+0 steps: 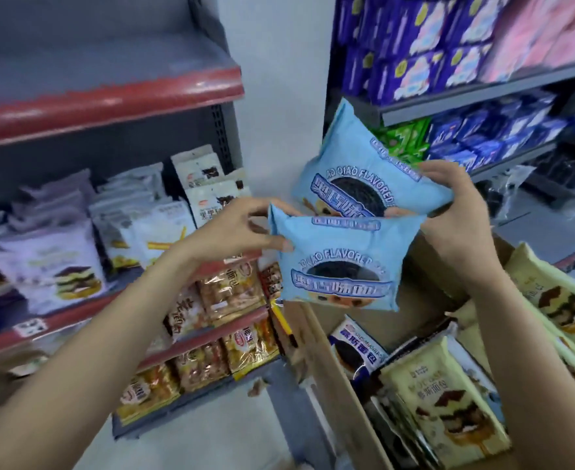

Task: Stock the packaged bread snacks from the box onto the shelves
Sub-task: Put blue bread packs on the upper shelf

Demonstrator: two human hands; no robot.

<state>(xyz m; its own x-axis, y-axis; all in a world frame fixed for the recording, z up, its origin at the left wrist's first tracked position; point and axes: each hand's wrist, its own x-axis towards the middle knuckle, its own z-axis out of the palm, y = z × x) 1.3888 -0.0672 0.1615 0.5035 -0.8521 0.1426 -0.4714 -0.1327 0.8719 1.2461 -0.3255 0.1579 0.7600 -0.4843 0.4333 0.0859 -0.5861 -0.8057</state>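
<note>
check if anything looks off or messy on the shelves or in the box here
Nothing is spilled or torn. The packs left in the cardboard box lie jumbled at mixed angles, and the top shelf on the left has chipped red edge trim. Both hands hold two blue packs in mid-air.
</note>
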